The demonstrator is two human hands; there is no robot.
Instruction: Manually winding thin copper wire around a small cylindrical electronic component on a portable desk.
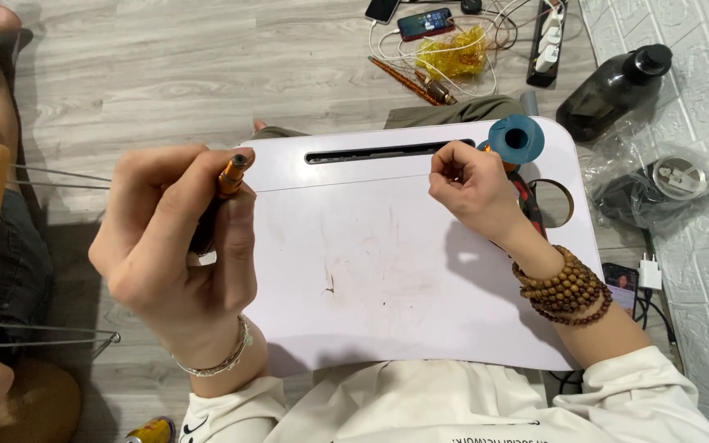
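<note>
My left hand (178, 246) is closed around an orange-tipped metal tool (230, 176), held upright over the left edge of a small white lap table (371, 271). My right hand (469, 184) is closed in a fist near the table's far edge, next to a blue spool (516, 139); whether its fingers pinch something thin cannot be told. A red-and-black tool (528, 201) lies under my right wrist, mostly hidden. A wooden bead bracelet wraps my right wrist, a silver chain my left.
A slot (387, 152) and a round hole (553, 203) cut the table's far side. Beyond it lie phones, cables, yellow wire and a power strip (546, 41). A dark bottle (613, 86) and plastic bag sit right. Another person's legs and an orange table are at left.
</note>
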